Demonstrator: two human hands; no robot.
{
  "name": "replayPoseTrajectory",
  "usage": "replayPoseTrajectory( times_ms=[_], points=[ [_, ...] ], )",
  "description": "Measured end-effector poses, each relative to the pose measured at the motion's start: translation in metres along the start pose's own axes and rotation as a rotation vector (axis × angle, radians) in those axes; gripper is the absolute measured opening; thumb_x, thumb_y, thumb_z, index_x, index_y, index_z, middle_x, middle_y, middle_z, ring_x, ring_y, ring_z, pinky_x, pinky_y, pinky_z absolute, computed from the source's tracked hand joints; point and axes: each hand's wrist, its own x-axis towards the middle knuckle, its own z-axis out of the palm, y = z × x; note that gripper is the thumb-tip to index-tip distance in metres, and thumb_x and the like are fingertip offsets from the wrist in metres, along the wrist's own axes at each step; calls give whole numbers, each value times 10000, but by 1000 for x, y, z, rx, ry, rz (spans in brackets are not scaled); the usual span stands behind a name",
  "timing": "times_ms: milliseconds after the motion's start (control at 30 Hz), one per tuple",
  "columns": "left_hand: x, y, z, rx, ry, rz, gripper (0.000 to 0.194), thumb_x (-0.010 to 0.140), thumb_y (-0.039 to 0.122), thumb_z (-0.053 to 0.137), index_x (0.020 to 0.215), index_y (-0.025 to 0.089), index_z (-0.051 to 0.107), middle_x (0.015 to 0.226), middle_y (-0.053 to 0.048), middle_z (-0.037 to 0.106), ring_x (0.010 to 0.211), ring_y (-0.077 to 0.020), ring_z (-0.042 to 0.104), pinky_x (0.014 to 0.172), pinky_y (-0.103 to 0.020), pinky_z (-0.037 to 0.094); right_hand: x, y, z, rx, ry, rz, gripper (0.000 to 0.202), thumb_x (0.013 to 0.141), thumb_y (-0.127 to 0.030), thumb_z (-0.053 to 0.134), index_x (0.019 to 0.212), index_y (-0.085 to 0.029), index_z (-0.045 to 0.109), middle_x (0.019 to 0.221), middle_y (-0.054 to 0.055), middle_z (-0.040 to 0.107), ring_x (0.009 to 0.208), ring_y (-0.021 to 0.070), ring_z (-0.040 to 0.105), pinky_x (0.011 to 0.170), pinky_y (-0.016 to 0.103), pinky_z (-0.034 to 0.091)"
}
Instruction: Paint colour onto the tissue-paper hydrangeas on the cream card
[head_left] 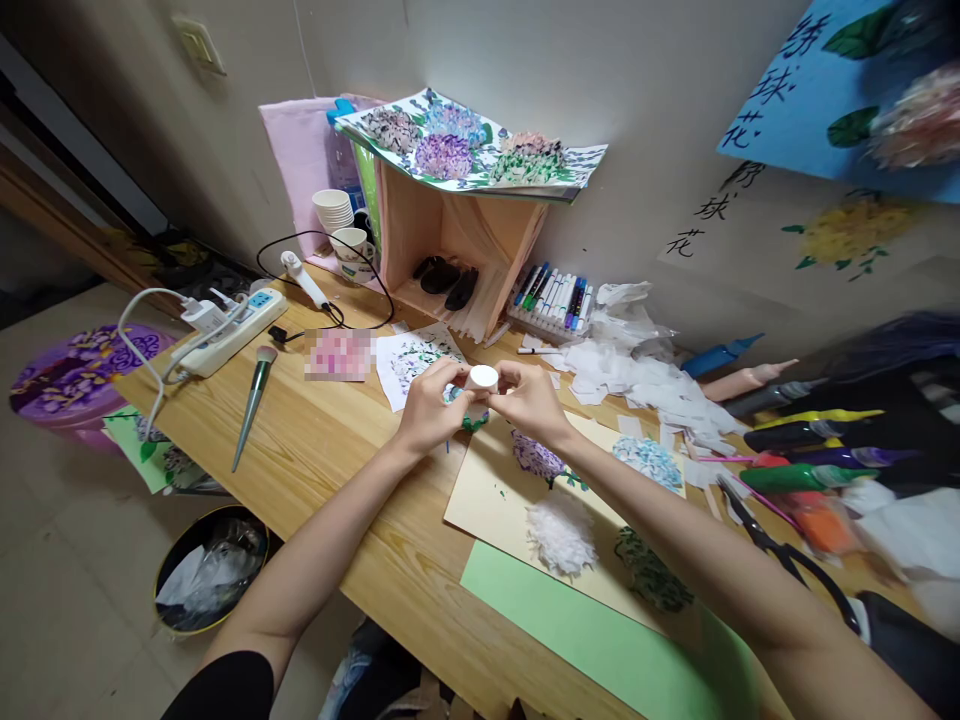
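Observation:
Both of my hands meet near the middle of the view around a small round white cap or container (482,378). My left hand (431,408) grips its left side with closed fingers, and my right hand (531,402) pinches its right side. A green patch shows just under the fingers. Below and to the right lies a cream board (487,490) bearing purple, white, blue and dark green textured flowers; my right forearm passes over it. The white flower (562,535) is nearest the board's front edge. A flower-painted sheet (409,362) lies beyond my left hand.
Green paper (540,620) sits under the board. Scissors (787,550), paint bottles and white tissue scraps (637,375) crowd the right. At left are a makeup brush (253,405), a power strip (232,330) and a white corded tool (304,280). A pink box (386,240) stands behind.

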Motion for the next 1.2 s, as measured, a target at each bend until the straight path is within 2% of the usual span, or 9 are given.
replayPoseTrajectory(
  times_ms=[500,1200],
  points=[
    [0,0,0,0,16,4,128,743,82,595,811,183,635,808,-21,637,757,-169,598,694,-284,493,0,3,2,8,6,-10,176,636,-236,673,572,-176,521,560,-25,551,550,102,463,526,227,334],
    [-1,2,0,6,22,13,148,732,69,571,787,191,634,771,-8,631,728,-161,592,670,-275,490,0,4,2,25,-3,-3,34,605,-169,579,588,-170,549,561,-22,562,553,106,467,528,229,337]
  ],
)
